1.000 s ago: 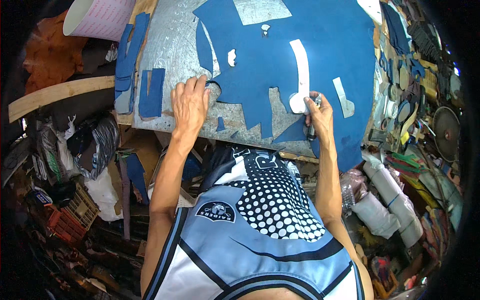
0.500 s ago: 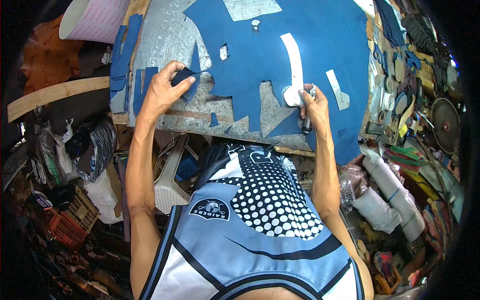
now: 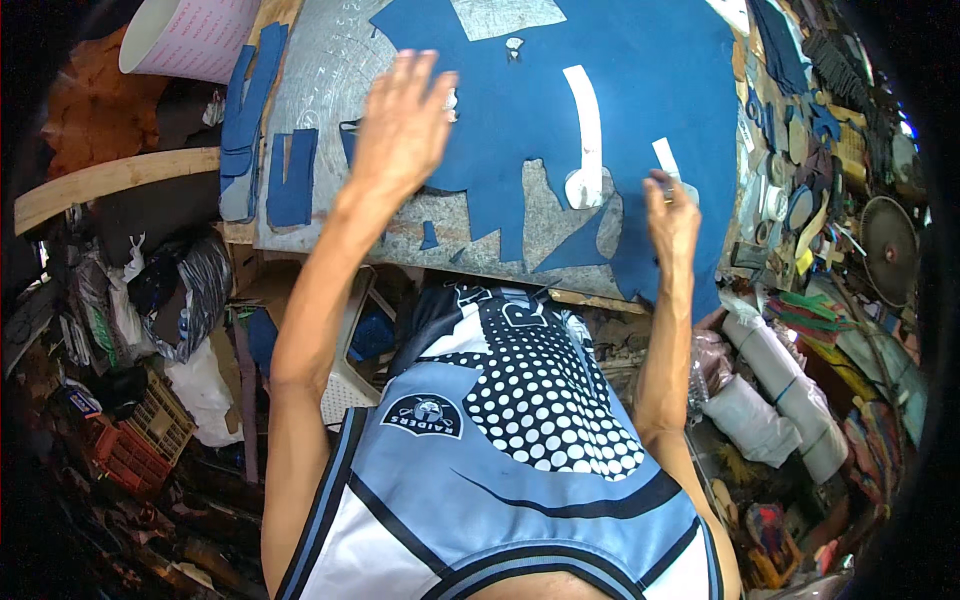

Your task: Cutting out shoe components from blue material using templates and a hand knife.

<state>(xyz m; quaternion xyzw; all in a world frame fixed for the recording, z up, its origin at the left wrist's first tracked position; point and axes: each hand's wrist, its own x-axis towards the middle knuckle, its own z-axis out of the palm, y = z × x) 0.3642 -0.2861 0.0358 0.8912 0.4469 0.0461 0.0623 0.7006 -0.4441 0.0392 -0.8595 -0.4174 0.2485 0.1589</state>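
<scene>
My left hand (image 3: 400,125) is over the left part of a blue sheet (image 3: 500,110), fingers stretched out and holding nothing. Whether its palm touches the sheet is hidden. At the sheet's right side, my right hand (image 3: 672,220) has its fingers closed around a small dark-handled tool, mostly hidden by the hand. Just beyond these fingers lies a short white template (image 3: 662,153), its lower end partly covered. Between the hands, a longer curved white template (image 3: 585,115) with a rounded end lies flat on the blue sheet.
Under the sheet is a scratched grey metal tabletop (image 3: 325,60). Cut blue pieces (image 3: 291,180) lie at its left. A white roll (image 3: 185,40) stands at the back left. Below the table are a plastic stool (image 3: 345,395) and a crate (image 3: 135,455). A round fan (image 3: 888,250) stands right.
My left hand has let go of a folded dark blue piece and moved right and away from me, opening. My right hand has moved right, off the long template to the short one.
</scene>
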